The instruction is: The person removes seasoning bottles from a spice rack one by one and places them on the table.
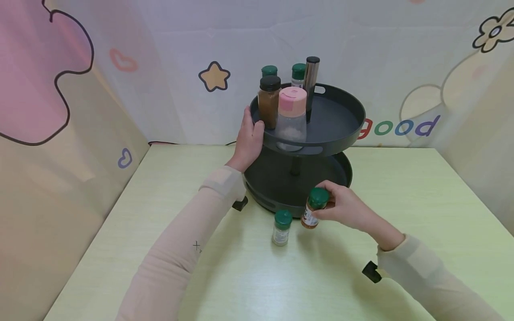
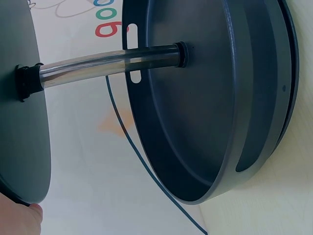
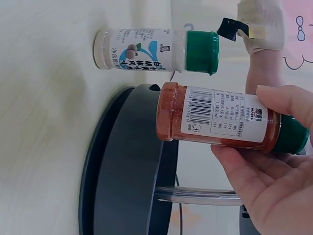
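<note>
From my head feed, the right hand (image 1: 343, 205) pinches a red spice jar (image 1: 310, 218) between thumb and curled fingers, just before the lower tray (image 1: 273, 180). The jar's long axis is nearly upright, green cap on top, leaning slightly toward the right edge of the bench (image 1: 401, 178). The left hand (image 1: 249, 141) has its fingers fairly straight, resting against the upper tray (image 1: 335, 116) on the side toward the bench's left edge. My right wrist feed shows a barcode and small Chinese print on the red jar's white label (image 3: 225, 115). The white jar (image 3: 146, 50) beside it, upright on the bench, carries large Chinese characters; the backdrop (image 1: 180, 98) reads "good". Both jars are clear cylinders with ribbed caps; the trays are round, matte dark grey, joined by a shiny metal post (image 2: 102, 67).
</note>
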A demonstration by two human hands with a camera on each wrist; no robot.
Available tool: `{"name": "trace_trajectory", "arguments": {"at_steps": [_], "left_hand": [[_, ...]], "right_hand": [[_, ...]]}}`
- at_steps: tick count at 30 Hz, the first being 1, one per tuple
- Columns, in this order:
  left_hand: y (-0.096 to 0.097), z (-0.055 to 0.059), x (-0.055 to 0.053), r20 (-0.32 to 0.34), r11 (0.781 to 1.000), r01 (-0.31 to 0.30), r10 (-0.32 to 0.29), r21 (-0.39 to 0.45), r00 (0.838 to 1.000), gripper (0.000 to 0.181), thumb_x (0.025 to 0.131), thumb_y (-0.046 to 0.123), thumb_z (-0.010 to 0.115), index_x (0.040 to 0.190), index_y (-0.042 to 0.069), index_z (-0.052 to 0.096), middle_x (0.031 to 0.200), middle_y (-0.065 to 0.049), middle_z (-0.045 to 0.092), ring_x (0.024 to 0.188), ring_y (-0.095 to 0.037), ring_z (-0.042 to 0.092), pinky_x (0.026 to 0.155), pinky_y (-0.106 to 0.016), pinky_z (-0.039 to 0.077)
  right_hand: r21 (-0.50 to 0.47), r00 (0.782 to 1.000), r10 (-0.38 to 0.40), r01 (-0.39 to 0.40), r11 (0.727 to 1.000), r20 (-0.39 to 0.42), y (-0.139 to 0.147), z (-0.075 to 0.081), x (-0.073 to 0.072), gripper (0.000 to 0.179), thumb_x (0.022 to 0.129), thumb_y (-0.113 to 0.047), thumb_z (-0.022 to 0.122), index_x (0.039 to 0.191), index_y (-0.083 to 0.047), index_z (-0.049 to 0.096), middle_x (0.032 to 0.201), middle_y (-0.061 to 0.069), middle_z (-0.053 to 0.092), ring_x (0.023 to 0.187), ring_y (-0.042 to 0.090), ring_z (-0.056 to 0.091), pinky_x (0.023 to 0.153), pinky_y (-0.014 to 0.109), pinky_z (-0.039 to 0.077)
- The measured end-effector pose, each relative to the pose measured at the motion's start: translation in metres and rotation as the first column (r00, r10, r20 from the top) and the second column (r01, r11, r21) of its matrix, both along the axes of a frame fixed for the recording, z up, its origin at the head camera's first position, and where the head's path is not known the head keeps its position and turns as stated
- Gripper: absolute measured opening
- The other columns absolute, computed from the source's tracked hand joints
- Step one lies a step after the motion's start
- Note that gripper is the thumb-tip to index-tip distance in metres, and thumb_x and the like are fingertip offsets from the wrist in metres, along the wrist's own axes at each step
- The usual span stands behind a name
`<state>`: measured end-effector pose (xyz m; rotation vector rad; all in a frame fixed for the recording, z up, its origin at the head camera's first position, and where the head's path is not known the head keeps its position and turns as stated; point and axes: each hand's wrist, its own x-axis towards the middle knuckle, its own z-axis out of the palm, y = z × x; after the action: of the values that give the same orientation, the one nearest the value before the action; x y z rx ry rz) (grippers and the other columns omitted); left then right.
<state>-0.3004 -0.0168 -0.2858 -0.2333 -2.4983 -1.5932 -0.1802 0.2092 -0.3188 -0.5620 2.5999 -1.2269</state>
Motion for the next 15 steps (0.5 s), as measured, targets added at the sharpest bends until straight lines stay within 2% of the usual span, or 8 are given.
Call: {"name": "trace_trajectory", "arguments": {"at_steps": [15], "left_hand": [[0.0, 0.001, 0.001, 0.003, 1.0, 0.001, -0.001, -0.001, 1.0, 0.06, 0.092, 0.03, 0.026, 0.143, 0.012, -0.002, 0.151, 0.002, 0.001, 0.138, -0.012, 0.005, 0.112, -0.032, 0.01]], "right_hand": [[0.019, 0.999, 0.035, -0.035, 0.999, 0.015, -0.004, -0.011, 0.001, 0.041, 0.073, -0.014, 0.07, 0.105, -0.002, 0.048, 0.097, 0.014, 0.058, 0.077, 0.019, 0.053, 0.068, 0.027, 0.05]]}}
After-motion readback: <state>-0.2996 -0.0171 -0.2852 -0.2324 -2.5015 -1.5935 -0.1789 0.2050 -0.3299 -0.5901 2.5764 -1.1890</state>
